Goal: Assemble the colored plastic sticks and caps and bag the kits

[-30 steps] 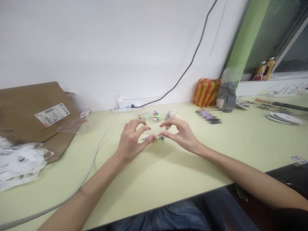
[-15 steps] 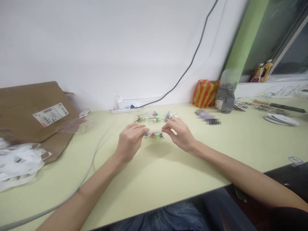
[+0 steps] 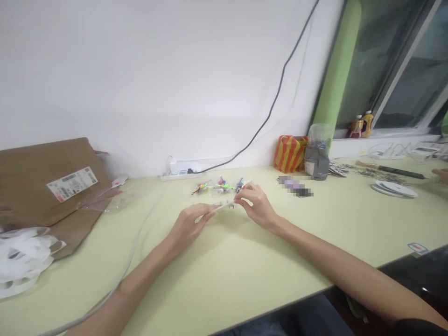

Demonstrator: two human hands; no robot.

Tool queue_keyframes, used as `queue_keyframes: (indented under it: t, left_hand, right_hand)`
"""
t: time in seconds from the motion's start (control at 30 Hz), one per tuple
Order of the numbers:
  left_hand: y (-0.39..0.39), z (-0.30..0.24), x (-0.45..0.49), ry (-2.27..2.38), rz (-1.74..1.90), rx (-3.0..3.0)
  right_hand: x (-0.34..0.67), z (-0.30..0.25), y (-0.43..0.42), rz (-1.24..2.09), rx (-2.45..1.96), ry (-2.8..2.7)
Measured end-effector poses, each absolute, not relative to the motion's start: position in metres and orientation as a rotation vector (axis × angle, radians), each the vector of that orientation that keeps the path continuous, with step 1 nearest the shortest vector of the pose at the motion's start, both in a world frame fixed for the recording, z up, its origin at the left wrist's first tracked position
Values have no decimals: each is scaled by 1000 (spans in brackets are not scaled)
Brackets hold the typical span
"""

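Observation:
My left hand [image 3: 192, 225] and my right hand [image 3: 257, 205] pinch the two ends of a small clear plastic bag [image 3: 225, 205] just above the table. The bag looks thin and whitish, tilted up to the right, and small coloured pieces show faintly at it. Behind it on the table lie several small clear packs with colourful parts: one yellow and orange [image 3: 201, 187], one green and white [image 3: 223, 186], and one bluish [image 3: 240, 184], close to my right fingers. What exactly the coloured pieces are is too small to tell.
Brown cardboard [image 3: 70, 163] and white looped strips [image 3: 24, 256] are at left, a grey cable [image 3: 131, 256] beside my left forearm. A power strip [image 3: 178, 173] sits by the wall. At right are a striped bag [image 3: 290, 154], grey bag [image 3: 317, 161] and white discs [image 3: 394, 188]. Another person's hand [image 3: 440, 175] shows far right.
The bag has tilted, so its edge shows more than its coloured contents. My left hand has turned flatter and sits lower. The view has shifted, bringing a person's hand in at far right.

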State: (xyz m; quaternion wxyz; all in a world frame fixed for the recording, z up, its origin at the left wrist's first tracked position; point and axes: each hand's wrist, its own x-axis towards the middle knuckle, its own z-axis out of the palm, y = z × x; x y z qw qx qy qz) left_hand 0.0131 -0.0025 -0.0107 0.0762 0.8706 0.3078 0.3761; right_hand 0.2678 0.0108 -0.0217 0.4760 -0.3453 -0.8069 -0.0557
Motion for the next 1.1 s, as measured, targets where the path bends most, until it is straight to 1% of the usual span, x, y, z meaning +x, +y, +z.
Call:
queue_keyframes:
  t: [0.27, 0.33, 0.4, 0.47, 0.53, 0.67, 0.73, 0.83, 0.97, 1.1]
  left_hand:
    - [4, -23, 6, 966, 813, 2776]
    - [4, -26, 5, 992, 707, 2796]
    - [4, -27, 4, 998, 692, 2790]
    - [3, -25, 4, 1044, 770, 2715]
    - [3, -22, 3, 1153, 958, 2559]
    - [11, -16, -7, 1329, 1445, 2028]
    - [19, -16, -18, 1358, 1564, 1733]
    - [34, -19, -37, 1357, 1593, 1447]
    - [49, -24, -56, 1370, 1560, 1363]
    - [55, -19, -62, 1305, 1510, 1398]
  right_hand:
    - [262, -31, 11, 145, -726, -2124]
    - [255, -30, 3, 168, -671, -2185]
    - [247, -29, -6, 139, -620, -2249]
    - [241, -28, -13, 89, -580, -2265]
    - [239, -28, -16, 57, -571, -2196]
    - [247, -30, -9, 91, -702, -2022]
    - [253, -33, -2, 136, -798, -1993]
    - [258, -38, 6, 196, -884, -1981]
    - [258, -44, 11, 233, -900, -2005]
    - [255, -44, 10, 275, -889, -2014]
